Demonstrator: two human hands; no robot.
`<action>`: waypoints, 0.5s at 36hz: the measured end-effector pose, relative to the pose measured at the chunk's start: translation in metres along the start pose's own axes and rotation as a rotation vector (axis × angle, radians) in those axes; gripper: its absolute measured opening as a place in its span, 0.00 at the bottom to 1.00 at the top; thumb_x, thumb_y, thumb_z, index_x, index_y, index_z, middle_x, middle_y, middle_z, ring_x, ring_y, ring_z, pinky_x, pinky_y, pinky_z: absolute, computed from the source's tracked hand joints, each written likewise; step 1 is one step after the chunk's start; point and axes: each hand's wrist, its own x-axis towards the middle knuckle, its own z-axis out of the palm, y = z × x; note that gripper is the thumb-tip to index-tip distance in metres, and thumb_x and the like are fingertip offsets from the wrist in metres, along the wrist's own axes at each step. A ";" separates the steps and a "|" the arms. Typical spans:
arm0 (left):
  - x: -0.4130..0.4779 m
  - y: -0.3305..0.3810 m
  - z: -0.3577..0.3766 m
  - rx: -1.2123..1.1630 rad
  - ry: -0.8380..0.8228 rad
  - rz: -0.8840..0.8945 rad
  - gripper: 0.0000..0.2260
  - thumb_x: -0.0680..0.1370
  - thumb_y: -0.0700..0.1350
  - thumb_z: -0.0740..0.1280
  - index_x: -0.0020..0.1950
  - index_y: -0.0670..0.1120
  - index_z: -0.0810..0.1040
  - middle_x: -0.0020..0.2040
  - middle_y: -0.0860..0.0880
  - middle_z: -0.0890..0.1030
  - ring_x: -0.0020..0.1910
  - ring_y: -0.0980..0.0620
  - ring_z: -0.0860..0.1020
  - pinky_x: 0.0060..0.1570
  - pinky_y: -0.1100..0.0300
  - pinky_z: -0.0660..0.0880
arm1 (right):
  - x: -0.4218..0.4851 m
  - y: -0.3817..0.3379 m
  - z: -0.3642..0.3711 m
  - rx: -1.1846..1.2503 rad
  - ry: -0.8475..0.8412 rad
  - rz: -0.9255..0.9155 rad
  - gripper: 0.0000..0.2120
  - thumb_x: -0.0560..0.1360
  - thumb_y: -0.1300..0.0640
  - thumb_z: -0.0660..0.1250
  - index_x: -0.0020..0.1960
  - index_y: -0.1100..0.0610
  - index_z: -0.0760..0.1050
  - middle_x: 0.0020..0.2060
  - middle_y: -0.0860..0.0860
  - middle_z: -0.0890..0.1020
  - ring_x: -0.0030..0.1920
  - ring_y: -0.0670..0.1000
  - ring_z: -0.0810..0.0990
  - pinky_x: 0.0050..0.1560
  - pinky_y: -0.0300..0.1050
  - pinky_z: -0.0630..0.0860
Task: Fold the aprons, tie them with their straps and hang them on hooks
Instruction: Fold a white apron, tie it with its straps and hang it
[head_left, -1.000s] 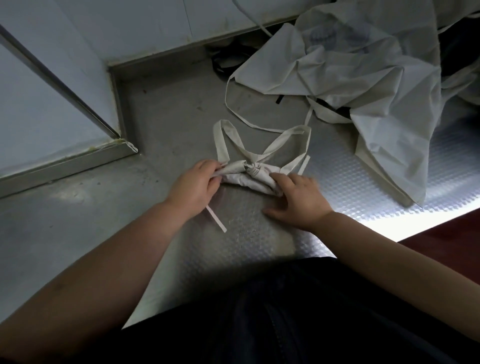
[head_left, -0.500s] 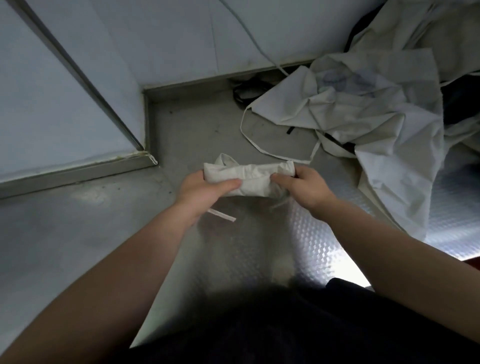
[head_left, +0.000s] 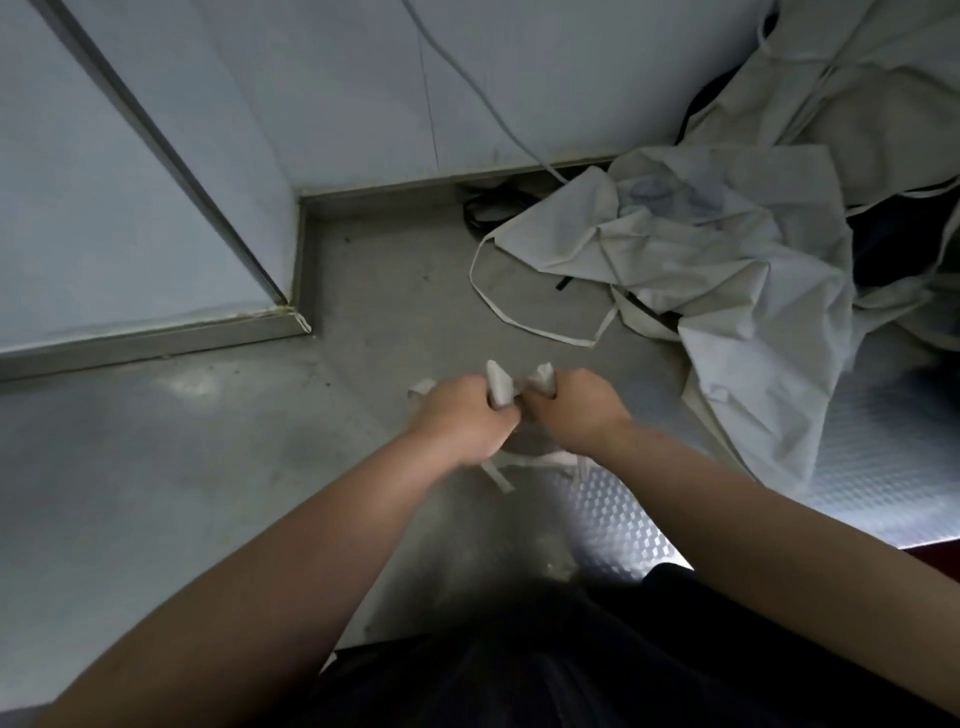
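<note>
Gripping the folded apron (head_left: 500, 391) from both sides, left hand (head_left: 462, 422) and right hand (head_left: 577, 415) close together, fingers curled tight around it, bundle mostly hidden, seemingly lifted above the steel counter (head_left: 156, 467), strap end (head_left: 497, 475) hanging below, loose aprons (head_left: 727, 270) piled at right.

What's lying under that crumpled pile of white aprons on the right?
The pile of aprons lies on the metal counter. A dark object shows through a gap; cloth covers the rest, so I cannot tell what it is.
</note>
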 end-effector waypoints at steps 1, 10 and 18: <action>-0.002 0.000 0.001 -0.018 -0.037 0.000 0.12 0.77 0.50 0.63 0.37 0.45 0.71 0.48 0.39 0.80 0.51 0.40 0.77 0.36 0.58 0.63 | 0.000 0.001 0.000 -0.022 -0.039 0.013 0.18 0.79 0.49 0.60 0.53 0.64 0.77 0.52 0.61 0.80 0.55 0.60 0.78 0.47 0.46 0.70; -0.002 -0.005 -0.006 0.062 -0.181 -0.027 0.11 0.78 0.46 0.63 0.46 0.39 0.79 0.49 0.36 0.80 0.51 0.38 0.77 0.40 0.54 0.70 | -0.003 0.007 -0.005 0.097 -0.320 0.015 0.19 0.80 0.48 0.58 0.34 0.56 0.72 0.31 0.52 0.74 0.33 0.52 0.73 0.32 0.41 0.68; 0.006 -0.022 -0.008 -0.228 -0.105 -0.146 0.10 0.72 0.43 0.70 0.32 0.44 0.74 0.27 0.48 0.68 0.27 0.52 0.65 0.28 0.60 0.59 | 0.002 0.010 -0.012 0.018 -0.123 0.001 0.12 0.79 0.52 0.59 0.52 0.61 0.69 0.50 0.59 0.77 0.58 0.59 0.75 0.48 0.41 0.66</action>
